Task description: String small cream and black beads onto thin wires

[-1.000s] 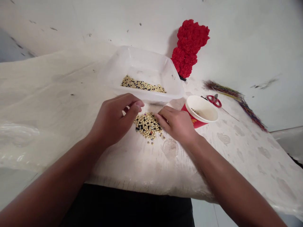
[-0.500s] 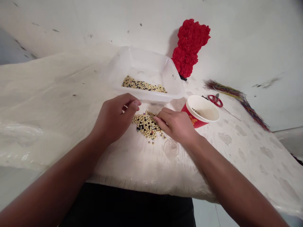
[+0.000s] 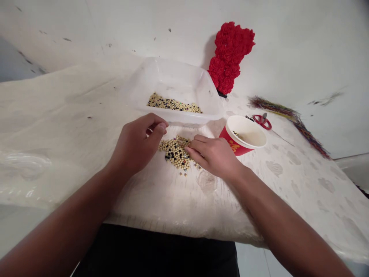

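A small heap of cream and black beads lies on the table, with a few strays at its near edge. My right hand reaches into the heap's right side, its fingers drawn together among the beads; whether a bead is pinched there is hidden. To the left of the heap, my left hand is held with thumb and forefinger pressed together. Anything between those fingertips is too small to make out. Behind both hands sits a clear plastic tub, with more such beads along its near side.
A red and white paper cup with a few beads inside stands right of my right hand. Beyond it lie red-handled scissors and a bundle of coloured wires. A red rose-covered ornament stands against the wall.
My right fingers have shifted slightly left, deeper into the heap. My left hand keeps its pinch. The whole view has moved only a little.
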Motion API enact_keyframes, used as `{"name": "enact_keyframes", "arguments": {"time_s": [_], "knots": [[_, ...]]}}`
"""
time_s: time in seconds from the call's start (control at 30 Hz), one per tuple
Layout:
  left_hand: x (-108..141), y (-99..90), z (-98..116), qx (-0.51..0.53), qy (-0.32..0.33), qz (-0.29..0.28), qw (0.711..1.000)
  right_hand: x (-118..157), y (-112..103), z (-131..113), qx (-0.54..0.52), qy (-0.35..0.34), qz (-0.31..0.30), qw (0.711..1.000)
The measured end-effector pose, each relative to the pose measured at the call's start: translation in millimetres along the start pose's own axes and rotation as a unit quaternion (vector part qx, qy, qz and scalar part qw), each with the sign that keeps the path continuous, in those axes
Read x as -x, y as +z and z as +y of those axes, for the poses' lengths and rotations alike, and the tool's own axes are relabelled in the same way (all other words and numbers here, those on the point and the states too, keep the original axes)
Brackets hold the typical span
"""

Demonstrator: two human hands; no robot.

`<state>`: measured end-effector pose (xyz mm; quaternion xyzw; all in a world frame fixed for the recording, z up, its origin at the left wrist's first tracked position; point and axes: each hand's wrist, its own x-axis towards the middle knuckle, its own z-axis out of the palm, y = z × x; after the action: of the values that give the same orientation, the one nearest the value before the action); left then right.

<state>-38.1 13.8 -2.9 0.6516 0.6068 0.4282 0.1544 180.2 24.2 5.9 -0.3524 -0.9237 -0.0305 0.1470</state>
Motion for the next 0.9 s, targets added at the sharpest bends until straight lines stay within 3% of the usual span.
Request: {"name": "enact_keyframes", "arguments": {"time_s": [0.9], "knots": [[0.4, -0.2, -1.0, -0.012, -0.012, -0.009, 1.000, 11.9, -13.0, 8.9, -0.048, 0.001, -0.062, 0.997]]}}
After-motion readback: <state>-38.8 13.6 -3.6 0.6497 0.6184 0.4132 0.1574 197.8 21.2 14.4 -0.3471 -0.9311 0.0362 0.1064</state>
